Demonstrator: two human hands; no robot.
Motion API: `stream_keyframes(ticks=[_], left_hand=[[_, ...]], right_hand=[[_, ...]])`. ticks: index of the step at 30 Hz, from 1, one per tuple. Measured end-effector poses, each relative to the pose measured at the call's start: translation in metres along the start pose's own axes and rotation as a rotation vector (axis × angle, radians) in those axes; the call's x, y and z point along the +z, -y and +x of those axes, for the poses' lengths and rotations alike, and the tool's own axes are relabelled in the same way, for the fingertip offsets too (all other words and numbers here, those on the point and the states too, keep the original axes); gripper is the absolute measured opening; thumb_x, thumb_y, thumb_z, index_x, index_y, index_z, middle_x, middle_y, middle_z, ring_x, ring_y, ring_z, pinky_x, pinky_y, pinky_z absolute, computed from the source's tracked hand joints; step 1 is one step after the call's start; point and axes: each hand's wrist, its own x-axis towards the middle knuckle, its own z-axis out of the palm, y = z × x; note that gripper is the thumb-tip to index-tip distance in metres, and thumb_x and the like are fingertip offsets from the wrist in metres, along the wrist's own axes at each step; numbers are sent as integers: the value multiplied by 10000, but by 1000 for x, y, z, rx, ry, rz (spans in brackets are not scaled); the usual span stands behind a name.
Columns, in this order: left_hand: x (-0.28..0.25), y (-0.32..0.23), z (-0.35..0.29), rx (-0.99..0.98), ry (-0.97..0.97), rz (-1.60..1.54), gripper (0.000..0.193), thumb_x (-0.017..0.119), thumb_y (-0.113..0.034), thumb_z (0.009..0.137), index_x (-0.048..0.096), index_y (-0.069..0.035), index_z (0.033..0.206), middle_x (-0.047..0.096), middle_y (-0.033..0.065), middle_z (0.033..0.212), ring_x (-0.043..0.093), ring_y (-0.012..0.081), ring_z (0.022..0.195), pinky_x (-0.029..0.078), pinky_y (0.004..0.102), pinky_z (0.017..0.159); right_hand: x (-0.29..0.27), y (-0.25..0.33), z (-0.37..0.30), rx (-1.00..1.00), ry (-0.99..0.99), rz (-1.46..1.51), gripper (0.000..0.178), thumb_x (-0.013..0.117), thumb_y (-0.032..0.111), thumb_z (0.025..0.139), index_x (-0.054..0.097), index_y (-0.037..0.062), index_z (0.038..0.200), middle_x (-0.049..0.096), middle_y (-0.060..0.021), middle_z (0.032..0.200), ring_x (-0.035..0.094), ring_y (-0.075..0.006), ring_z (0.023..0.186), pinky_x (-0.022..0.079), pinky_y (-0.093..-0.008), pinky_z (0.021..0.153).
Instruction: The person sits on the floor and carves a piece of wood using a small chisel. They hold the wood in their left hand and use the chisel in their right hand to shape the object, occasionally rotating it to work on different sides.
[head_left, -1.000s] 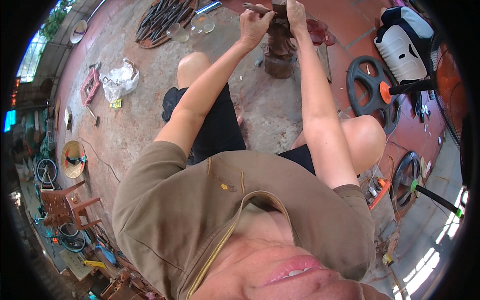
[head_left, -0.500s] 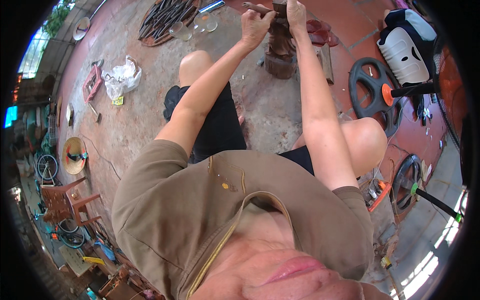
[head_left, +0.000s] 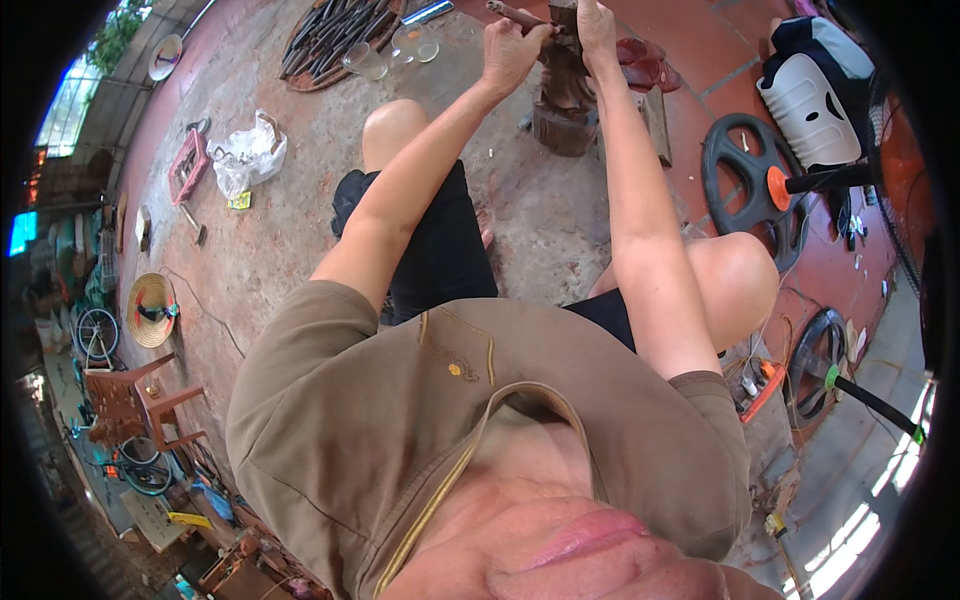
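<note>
One dark brown carved wooden block [head_left: 564, 110] stands on the grey floor [head_left: 540, 235] ahead of the knees [head_left: 393, 130], the left hand [head_left: 510, 55] beside its upper part with fingers closed round a brown stick-like tool [head_left: 514, 14], the right hand [head_left: 597, 40] at its other side, whether gripping I cannot tell

Brown stick [head_left: 508, 13] held by left hand [head_left: 512, 55], dark wooden carving [head_left: 566, 125] touched by right hand [head_left: 598, 40], top centre, dark rods [head_left: 340, 40] heaped upper left.
</note>
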Motion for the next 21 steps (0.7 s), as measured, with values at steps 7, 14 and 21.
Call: stream_keyframes(ticks=[7,14,21], left_hand=[[-18,5,1,-161,107,-36,256,741,-235,808,756,17,848,707,59,731,617,95,673,475,263,620],[1,12,0,88,-41,136,246,712,-235,832,740,-1,904,720,115,745,682,187,677,514,320,658],[-17,3,-4,-29,63,160,200,702,-215,827,728,-20,862,700,155,756,687,242,684,524,334,669]], right_hand=[[1,4,-8,-9,-47,31,764,374,628,977,734,-20,796,688,-93,691,626,-188,636,490,-331,635],[3,1,-7,23,-34,-10,759,364,626,978,742,-15,830,695,-111,703,637,-203,646,491,-329,638],[-2,3,-8,57,-25,42,769,364,635,974,740,-22,836,695,-111,700,642,-210,640,502,-328,634]])
